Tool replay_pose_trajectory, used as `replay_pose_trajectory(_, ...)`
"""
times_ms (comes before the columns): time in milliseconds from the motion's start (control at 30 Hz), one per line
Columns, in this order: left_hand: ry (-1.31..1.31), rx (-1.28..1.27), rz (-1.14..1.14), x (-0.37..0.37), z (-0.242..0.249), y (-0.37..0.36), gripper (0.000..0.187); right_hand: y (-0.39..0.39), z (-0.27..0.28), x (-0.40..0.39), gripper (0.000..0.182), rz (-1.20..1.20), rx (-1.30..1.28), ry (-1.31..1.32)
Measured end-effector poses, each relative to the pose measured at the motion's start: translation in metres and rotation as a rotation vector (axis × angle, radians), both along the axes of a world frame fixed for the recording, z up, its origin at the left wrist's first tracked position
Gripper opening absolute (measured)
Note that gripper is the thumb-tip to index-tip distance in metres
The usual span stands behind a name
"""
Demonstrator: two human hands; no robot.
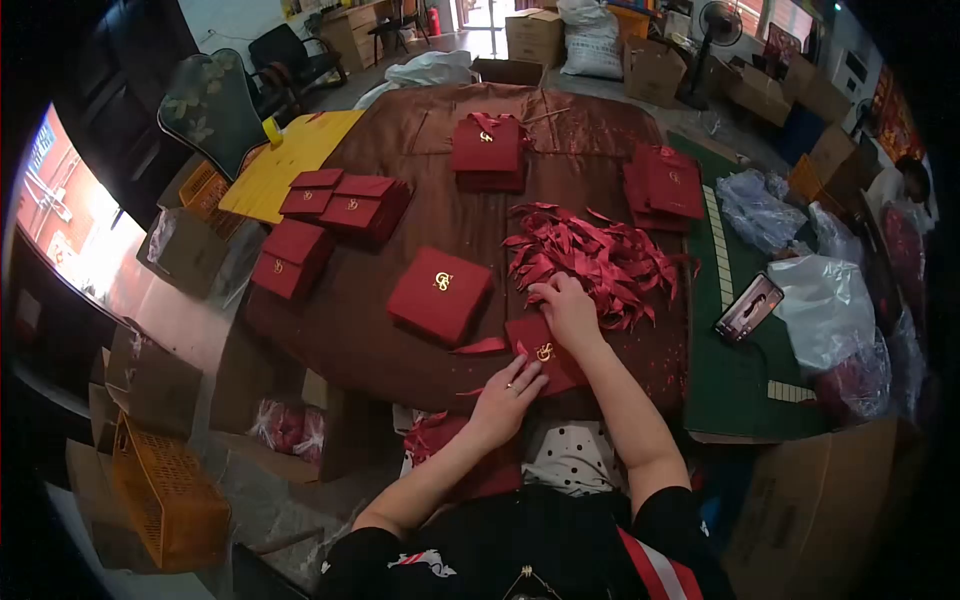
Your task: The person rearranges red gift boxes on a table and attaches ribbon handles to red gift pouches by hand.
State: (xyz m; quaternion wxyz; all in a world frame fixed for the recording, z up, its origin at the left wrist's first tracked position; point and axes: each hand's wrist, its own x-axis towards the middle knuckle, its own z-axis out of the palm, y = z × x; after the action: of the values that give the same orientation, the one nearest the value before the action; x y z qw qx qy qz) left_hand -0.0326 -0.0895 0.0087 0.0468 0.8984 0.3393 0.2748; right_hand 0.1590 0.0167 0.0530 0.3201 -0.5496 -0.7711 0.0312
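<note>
A red pouch with a gold logo (550,366) lies flat near the table's front edge. My left hand (508,398), with a ring on one finger, rests at the pouch's left side beside a strip of red ribbon (482,346); its fingertips are too small to tell what they grip. My right hand (566,308) is at the pouch's upper edge, fingers bent together, next to the heap of red ribbons (600,255). What it pinches is too small to make out. A stack of red pouches (440,295) sits left of my hands.
More red pouch stacks stand at the left (292,260), the back (488,155) and the right (672,185) of the brown-covered table (345,320). A phone (748,306) and plastic bags (825,305) lie on the green board. Boxes and an orange crate (170,495) surround the table.
</note>
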Motion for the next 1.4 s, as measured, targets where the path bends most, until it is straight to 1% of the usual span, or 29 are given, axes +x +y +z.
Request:
replay_pose_trajectory(67,-0.012,0.018,0.001,-0.004,0.0,-0.002,0.046,0.024,-0.022,0.002,0.025,0.009,0.016,-0.225)
replay_pose_trajectory(100,-0.027,0.025,0.003,-0.006,0.002,-0.003,0.044,0.029,-0.022,0.002,0.025,0.01,0.026,-0.225)
replay_pose_trajectory(167,-0.065,0.072,-0.001,-0.015,0.005,-0.007,0.039,0.037,-0.023,0.002,0.019,0.063,0.063,-0.364)
replay_pose_trajectory(200,-0.135,0.106,-0.008,-0.021,0.016,-0.01,0.039,0.034,-0.012,0.0,0.016,0.076,0.053,-0.26)
replay_pose_trajectory(267,-0.305,0.189,0.026,-0.026,0.044,-0.015,0.041,0.039,0.005,0.003,0.012,0.013,0.114,0.105)
replay_pose_trajectory(300,-0.375,0.144,0.026,-0.031,0.048,-0.014,0.04,0.047,0.016,0.012,0.007,0.014,-0.055,0.386)
replay_pose_trajectory(333,-0.444,0.095,0.027,-0.036,0.051,-0.013,0.039,0.062,0.026,0.024,0.006,0.053,-0.058,0.601)
replay_pose_trajectory(367,-0.541,0.005,0.059,-0.035,0.075,-0.013,0.033,0.074,0.035,0.032,0.006,0.09,-0.063,0.819)
replay_pose_trajectory(433,-0.784,-0.242,0.151,-0.031,0.078,-0.007,0.029,0.056,0.102,0.037,0.01,0.087,-0.065,1.056)
replay_pose_trajectory(467,-0.8,-0.308,0.225,-0.027,0.09,-0.002,0.025,0.051,0.125,0.042,0.013,0.1,-0.004,1.048)
replay_pose_trajectory(500,-0.803,-0.308,0.222,-0.024,0.089,0.006,0.025,0.044,0.144,0.048,0.016,0.114,0.056,1.037)
replay_pose_trajectory(567,-0.854,-0.624,0.306,-0.018,0.074,0.025,0.025,0.013,0.178,0.046,0.016,0.131,0.201,0.964)
replay_pose_trajectory(633,-0.793,-0.604,0.311,-0.012,0.056,0.044,0.03,-0.028,0.201,0.039,0.013,0.082,0.211,0.966)
replay_pose_trajectory(667,-0.705,-0.62,0.337,-0.008,0.048,0.051,0.031,-0.043,0.201,0.038,0.013,0.146,0.325,0.943)
replay_pose_trajectory(700,-0.614,-0.635,0.363,-0.004,0.04,0.057,0.033,-0.058,0.199,0.037,0.014,0.211,0.438,0.919)
replay_pose_trajectory(767,-0.55,-0.653,0.353,0.002,0.026,0.068,0.037,-0.091,0.189,0.035,0.02,0.134,0.474,0.707)
replay_pose_trajectory(800,-0.441,-0.588,0.393,0.007,0.024,0.071,0.038,-0.095,0.182,0.029,0.022,0.172,0.552,0.598)
replay_pose_trajectory(833,-0.329,-0.522,0.432,0.011,0.022,0.073,0.039,-0.102,0.171,0.022,0.022,0.134,0.462,0.559)
replay_pose_trajectory(900,-0.336,-0.525,0.404,0.013,0.021,0.074,0.04,-0.107,0.138,0.005,0.017,0.101,0.299,0.511)
replay_pose_trajectory(967,-0.244,-0.166,0.343,0.012,0.023,0.072,0.042,-0.101,0.088,-0.01,0.013,0.05,0.139,0.477)
replay_pose_trajectory(1000,-0.239,0.036,0.382,0.014,0.029,0.067,0.044,-0.1,0.059,-0.014,0.013,-0.004,0.051,0.452)
replay_pose_trajectory(1067,-0.213,0.006,0.419,0.011,0.04,0.049,0.043,-0.101,0.011,-0.018,0.015,-0.116,-0.221,0.504)
replay_pose_trajectory(1100,-0.186,-0.026,0.454,0.008,0.04,0.041,0.041,-0.098,-0.007,-0.016,0.017,-0.125,-0.24,0.478)
replay_pose_trajectory(1133,-0.239,-0.169,0.423,0.006,0.035,0.035,0.044,-0.097,-0.014,-0.015,0.017,-0.125,-0.244,0.484)
replay_pose_trajectory(1167,-0.231,-0.173,0.425,0.005,0.03,0.029,0.044,-0.097,-0.022,-0.015,0.017,-0.138,-0.248,0.513)
replay_pose_trajectory(1233,-0.156,-0.471,0.517,0.008,0.032,0.018,0.052,-0.098,-0.019,-0.018,0.017,-0.164,-0.253,0.553)
replay_pose_trajectory(1267,-0.107,-0.502,0.508,0.007,0.027,0.019,0.059,-0.097,-0.019,-0.018,0.017,-0.164,-0.257,0.555)
replay_pose_trajectory(1367,-0.089,-0.443,0.525,0.01,0.019,0.02,0.06,-0.092,-0.017,-0.016,0.016,-0.157,-0.297,0.552)
replay_pose_trajectory(1400,-0.09,-0.444,0.523,0.012,0.02,0.02,0.06,-0.092,-0.018,-0.016,0.014,-0.141,-0.217,0.464)
